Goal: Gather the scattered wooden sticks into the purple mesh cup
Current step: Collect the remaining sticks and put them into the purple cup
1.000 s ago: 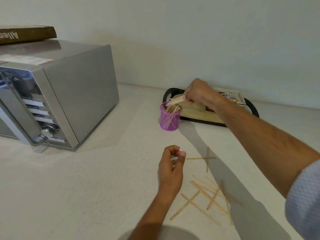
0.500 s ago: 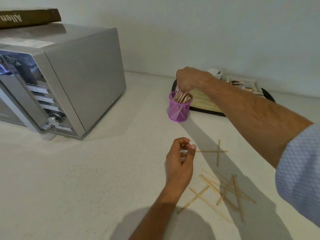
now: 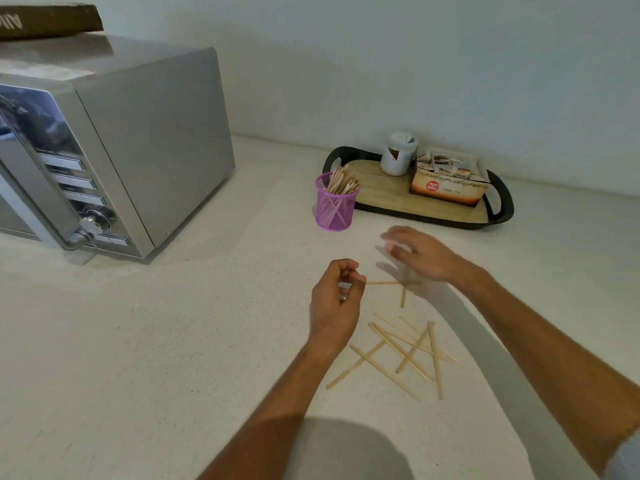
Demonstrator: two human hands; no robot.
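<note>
The purple mesh cup [image 3: 334, 206] stands on the white counter with a bundle of wooden sticks [image 3: 341, 181] leaning out of its top. Several more wooden sticks [image 3: 403, 351] lie crossed on the counter between my forearms. Two others form a cross [image 3: 402, 289] just under my right hand [image 3: 420, 254], which hovers blurred with fingers spread and holds nothing. My left hand [image 3: 335, 299] is loosely curled beside that cross, thumb against fingertips, and nothing shows in it.
A silver microwave [image 3: 104, 143] fills the left, with a brown box [image 3: 45, 20] on top. A black-handled wooden tray [image 3: 381, 199] behind the cup carries a white jar [image 3: 398, 154] and a tea box [image 3: 446, 183]. The wall runs along the back.
My right hand has let go of its sticks in the cup and pulled back toward me, down over the crossed pair. The left hand has stayed in place.
</note>
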